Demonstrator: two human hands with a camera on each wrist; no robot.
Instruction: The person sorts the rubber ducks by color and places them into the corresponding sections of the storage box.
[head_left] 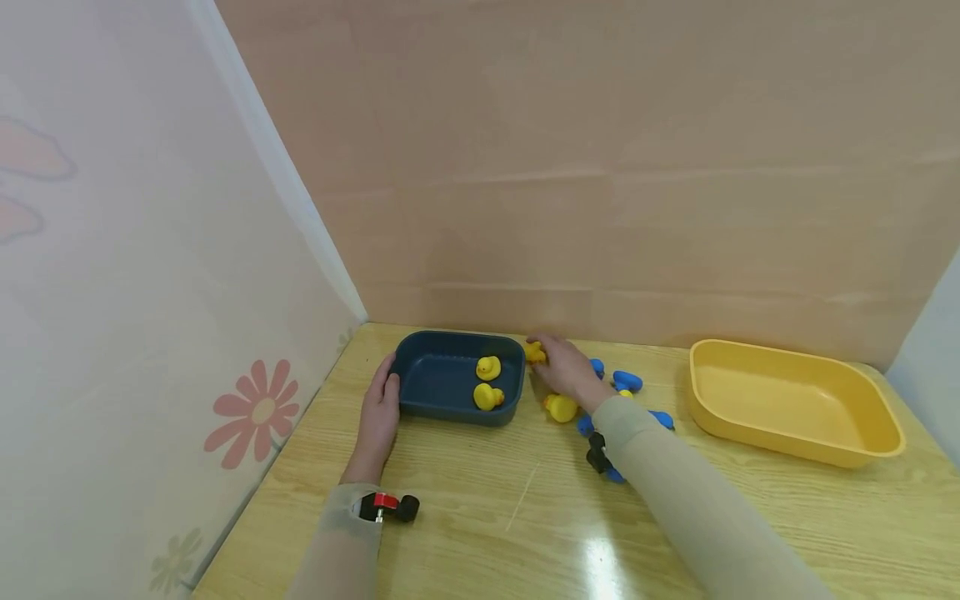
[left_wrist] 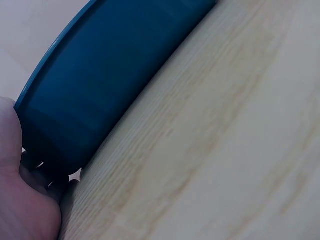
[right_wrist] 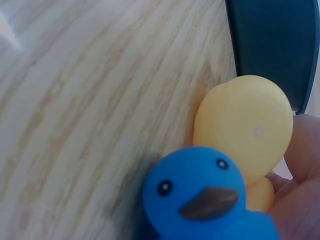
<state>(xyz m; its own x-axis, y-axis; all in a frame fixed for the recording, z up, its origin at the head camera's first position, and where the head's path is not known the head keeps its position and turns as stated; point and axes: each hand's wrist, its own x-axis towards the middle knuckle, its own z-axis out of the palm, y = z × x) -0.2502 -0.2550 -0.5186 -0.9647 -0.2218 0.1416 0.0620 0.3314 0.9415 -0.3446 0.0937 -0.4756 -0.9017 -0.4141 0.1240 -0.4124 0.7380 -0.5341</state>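
Observation:
A dark blue tub [head_left: 435, 383] stands on the table with two yellow rubber ducks inside, one [head_left: 489, 367] behind the other [head_left: 487, 397]. My left hand [head_left: 379, 412] grips the tub's left end, thumb at the rim; in the left wrist view its fingers are partly hidden beside the tub wall. Just beyond the tub's right end, my right hand [head_left: 566, 367] pinches a yellow rubber duck [head_left: 535, 352], mostly covered by the fingers. Under that hand lies another yellow duck [head_left: 561, 408]. A blue rubber duck [right_wrist: 195, 195] is close to the right wrist camera.
More blue ducks [head_left: 627, 381] lie about the right forearm, some partly hidden by it. A yellow tub [head_left: 780, 408] stands at the right of the wooden table [head_left: 465, 517]. A brown papered wall [head_left: 525, 208] rises behind, a flower-patterned one [head_left: 150, 292] at left.

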